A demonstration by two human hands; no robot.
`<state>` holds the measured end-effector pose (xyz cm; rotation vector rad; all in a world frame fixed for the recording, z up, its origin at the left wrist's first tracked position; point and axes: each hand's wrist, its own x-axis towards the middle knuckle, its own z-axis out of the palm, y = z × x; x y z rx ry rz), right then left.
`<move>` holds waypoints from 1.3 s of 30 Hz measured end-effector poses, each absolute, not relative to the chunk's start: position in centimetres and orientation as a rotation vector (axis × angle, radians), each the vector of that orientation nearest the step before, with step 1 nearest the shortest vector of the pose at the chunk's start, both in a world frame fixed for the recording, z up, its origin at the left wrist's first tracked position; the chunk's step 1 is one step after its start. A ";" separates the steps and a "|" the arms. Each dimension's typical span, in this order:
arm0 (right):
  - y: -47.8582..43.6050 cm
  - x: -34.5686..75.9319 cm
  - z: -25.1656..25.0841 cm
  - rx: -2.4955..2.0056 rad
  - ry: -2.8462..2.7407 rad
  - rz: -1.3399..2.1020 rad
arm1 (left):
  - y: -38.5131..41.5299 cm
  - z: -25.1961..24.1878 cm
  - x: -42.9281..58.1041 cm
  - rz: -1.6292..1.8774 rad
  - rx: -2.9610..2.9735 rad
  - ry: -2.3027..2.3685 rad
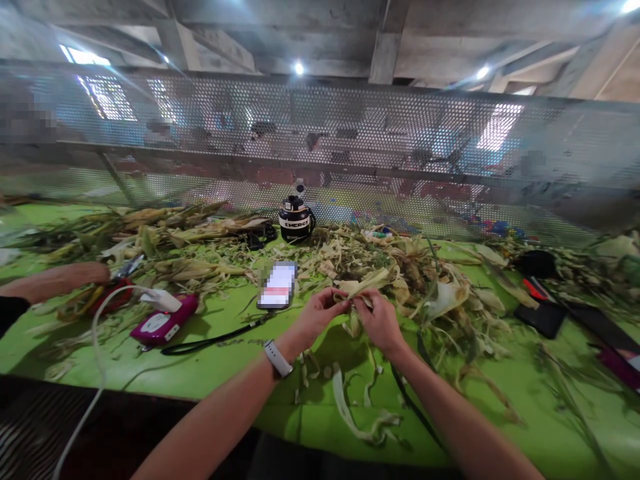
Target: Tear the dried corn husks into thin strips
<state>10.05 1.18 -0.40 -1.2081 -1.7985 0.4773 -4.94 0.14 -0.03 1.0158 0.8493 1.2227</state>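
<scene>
A pale, dry corn husk (373, 281) is pinched between my two hands over the middle of the table. My left hand (323, 313), with a watch (278, 359) on its wrist, closes thumb and fingers on the husk's near end. Right beside it, my right hand (379, 320) grips the same husk with bent fingers. Just behind my hands lies a heap of loose husks and shreds (400, 260). A curled husk strip (345, 400) lies on the green tabletop (320, 427) below them.
A phone (278, 285) with a black strap lies left of my hands. Further left are a magenta device (165, 321) with a white cable and another person's hand (85, 275). A black jug (296, 219) stands before a perforated metal screen (350, 153). Dark flat objects (543, 317) lie at right.
</scene>
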 end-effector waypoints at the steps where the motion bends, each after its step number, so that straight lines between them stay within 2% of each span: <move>1: 1.2 10.1 -0.3 -1.226 -1.767 0.511 | 0.2 0.0 -5.0 1.220 1.027 0.862; 5: 1.3 10.4 0.1 -1.224 -1.694 0.617 | 0.3 0.1 -5.2 1.193 1.088 0.905; 16: 1.0 10.1 -0.1 -1.167 -1.783 0.597 | -0.1 0.2 -5.5 1.045 1.014 0.855; 26: 1.2 10.2 -0.1 -1.295 -1.759 0.599 | 0.8 -0.1 -5.6 1.252 1.160 0.955; 32: 0.6 10.1 0.2 -1.351 -1.798 0.316 | 1.4 -0.7 -5.9 1.452 1.111 1.074; 39: 0.2 10.0 -0.3 -1.369 -2.138 -0.010 | 1.1 -0.5 -5.8 1.495 1.105 1.121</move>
